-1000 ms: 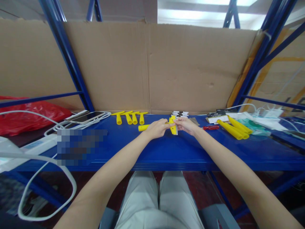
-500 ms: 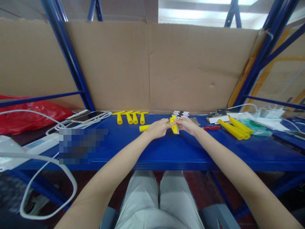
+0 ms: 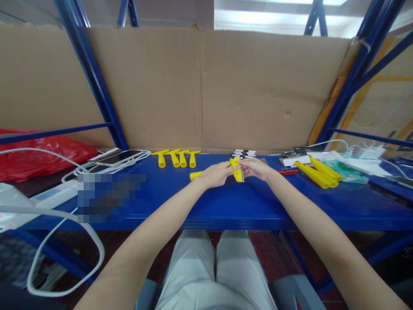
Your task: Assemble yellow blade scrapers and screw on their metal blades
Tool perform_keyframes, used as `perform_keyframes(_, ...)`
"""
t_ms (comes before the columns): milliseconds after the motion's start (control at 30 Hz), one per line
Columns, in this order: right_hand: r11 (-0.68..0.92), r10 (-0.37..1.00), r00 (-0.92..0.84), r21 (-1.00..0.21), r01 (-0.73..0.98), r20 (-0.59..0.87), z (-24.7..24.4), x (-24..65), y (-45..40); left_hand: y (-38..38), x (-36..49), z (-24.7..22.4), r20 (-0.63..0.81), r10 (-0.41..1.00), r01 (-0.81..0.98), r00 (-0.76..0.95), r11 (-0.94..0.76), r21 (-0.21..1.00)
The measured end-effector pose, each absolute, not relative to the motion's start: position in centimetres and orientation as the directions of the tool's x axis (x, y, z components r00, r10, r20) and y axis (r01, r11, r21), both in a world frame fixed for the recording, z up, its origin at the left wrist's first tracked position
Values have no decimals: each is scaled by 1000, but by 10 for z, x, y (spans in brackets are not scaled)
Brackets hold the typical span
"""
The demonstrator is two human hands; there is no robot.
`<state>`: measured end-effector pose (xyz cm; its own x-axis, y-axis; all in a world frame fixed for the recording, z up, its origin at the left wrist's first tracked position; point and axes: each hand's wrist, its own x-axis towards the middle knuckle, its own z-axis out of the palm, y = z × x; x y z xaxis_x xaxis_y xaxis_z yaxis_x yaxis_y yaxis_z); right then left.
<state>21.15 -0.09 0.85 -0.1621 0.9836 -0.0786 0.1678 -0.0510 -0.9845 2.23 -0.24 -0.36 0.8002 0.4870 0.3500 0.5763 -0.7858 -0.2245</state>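
Observation:
A yellow scraper (image 3: 237,171) with a metal blade along its right side is between my two hands, above the blue table. My left hand (image 3: 217,174) is closed round its handle, whose yellow end sticks out to the left of the palm. At the scraper's head, my right hand (image 3: 253,168) pinches the blade side with thumb and fingers. Just behind the hands lie small black-and-white packets (image 3: 244,153). A red screwdriver (image 3: 288,172) rests to the right of my right hand, partly hidden by it.
Several yellow T-shaped pieces (image 3: 183,160) stand at the back left. Yellow handles (image 3: 318,173) lie on the right beside a card box (image 3: 294,157). Left are a phone (image 3: 121,157), white cables and a red bag (image 3: 41,155). Cardboard (image 3: 203,90) closes the back.
My right hand has shifted slightly over the scraper's head, covering a bit more of the screwdriver. The left fingers now reach further along the scraper's head, which is tilted slightly differently.

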Motion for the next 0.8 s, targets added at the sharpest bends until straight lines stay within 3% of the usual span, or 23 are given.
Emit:
perform_keyframes(67, 17, 998, -67, -964, 266, -1, 7, 224, 7, -2, 22, -4, 341, 500, 585, 796, -780, -223)
perform_keyframes(133, 87, 984, 96, -873, 480, 151, 4, 239, 16, -2, 22, -4, 328, 513, 594, 793, -772, -226)
perform_keyframes(233, 93, 921, 125, -519, 850, 369, -1, 262, 27, -2, 22, -4, 320, 521, 600, 791, -761, -245)
perform_keyframes(300, 33, 930, 95, -335, 941, 356, -4, 271, 29, -2, 22, -4, 320, 524, 604, 789, -755, -255)
perform_keyframes(500, -52, 979, 65, -71, 996, 194, -9, 268, 25, -2, 23, -4, 299, 566, 634, 768, -738, -230)
perform_keyframes(800, -34, 981, 26, 41, 999, 194, -12, 258, 26, 3, 21, -7, 255, 612, 658, 748, -733, -171)
